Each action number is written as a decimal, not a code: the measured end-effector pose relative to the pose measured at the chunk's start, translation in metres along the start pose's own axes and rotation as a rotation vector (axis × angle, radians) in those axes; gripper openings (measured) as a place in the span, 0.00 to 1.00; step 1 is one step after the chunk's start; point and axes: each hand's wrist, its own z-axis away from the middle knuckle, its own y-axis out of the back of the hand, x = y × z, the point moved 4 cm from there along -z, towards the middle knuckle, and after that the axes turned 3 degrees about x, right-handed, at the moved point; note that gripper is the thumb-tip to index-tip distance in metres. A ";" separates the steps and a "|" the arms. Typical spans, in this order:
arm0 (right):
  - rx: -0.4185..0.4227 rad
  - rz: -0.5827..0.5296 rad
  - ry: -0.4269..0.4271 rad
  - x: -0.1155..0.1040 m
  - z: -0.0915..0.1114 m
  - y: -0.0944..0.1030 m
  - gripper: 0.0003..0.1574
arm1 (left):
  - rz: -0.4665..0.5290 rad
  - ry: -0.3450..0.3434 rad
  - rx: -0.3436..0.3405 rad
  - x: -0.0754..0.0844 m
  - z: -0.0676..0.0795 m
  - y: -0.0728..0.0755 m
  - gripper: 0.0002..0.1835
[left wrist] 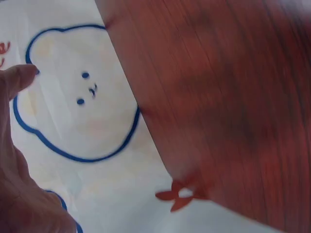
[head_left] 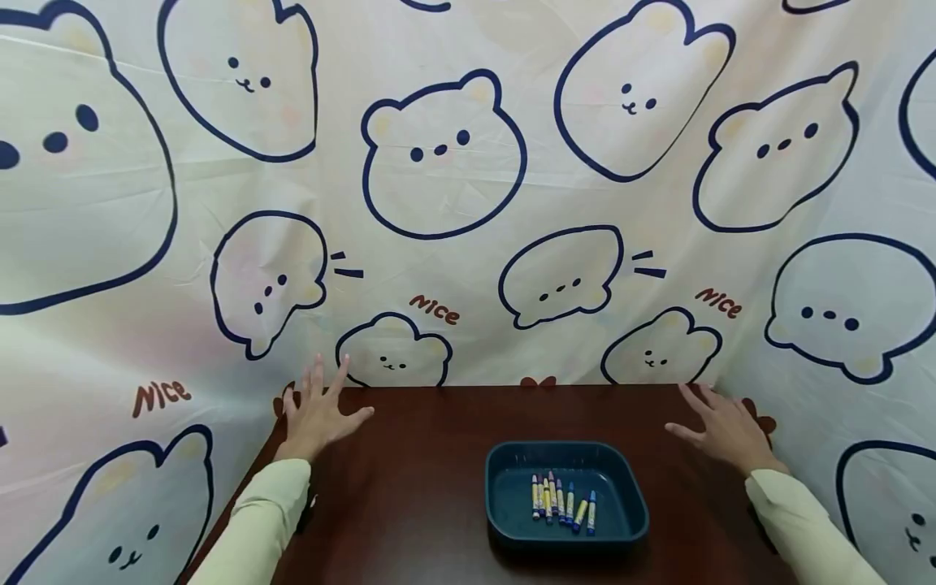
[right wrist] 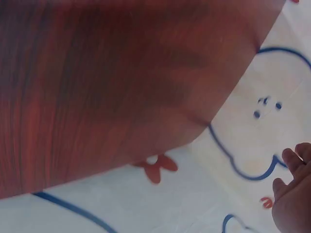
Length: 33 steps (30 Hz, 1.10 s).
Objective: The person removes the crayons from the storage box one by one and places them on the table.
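Note:
A dark teal tray [head_left: 566, 538] stands on the brown table toward the right in the head view. Inside it lie several crayons [head_left: 552, 497], mostly yellow and purple or blue, bunched side by side. My left hand [head_left: 318, 418] is raised over the far left part of the table, fingers spread, holding nothing. My right hand [head_left: 727, 431] hovers near the far right corner, its fingers spread as well and nothing in it. The tray sits between the two hands, nearer the right one. Each wrist view shows part of its hand at the edge, apart from the tabletop.
The brown wooden tabletop [head_left: 409, 487] reaches back to a white curtain [head_left: 468, 276] printed with blue bear outlines. That curtain also encloses the left and right sides, close beside both hands.

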 end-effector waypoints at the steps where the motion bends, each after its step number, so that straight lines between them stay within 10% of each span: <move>1: -0.002 -0.006 0.006 -0.004 0.002 -0.002 0.58 | 0.011 0.007 -0.001 0.002 0.002 -0.004 0.57; 25: -0.092 -0.498 -0.116 -0.090 0.069 -0.050 0.54 | 0.619 0.082 -0.099 0.122 0.096 -0.096 0.39; 33: -0.016 -0.507 -0.196 -0.110 0.083 -0.052 0.49 | 0.832 0.189 -0.193 0.147 0.104 -0.140 0.27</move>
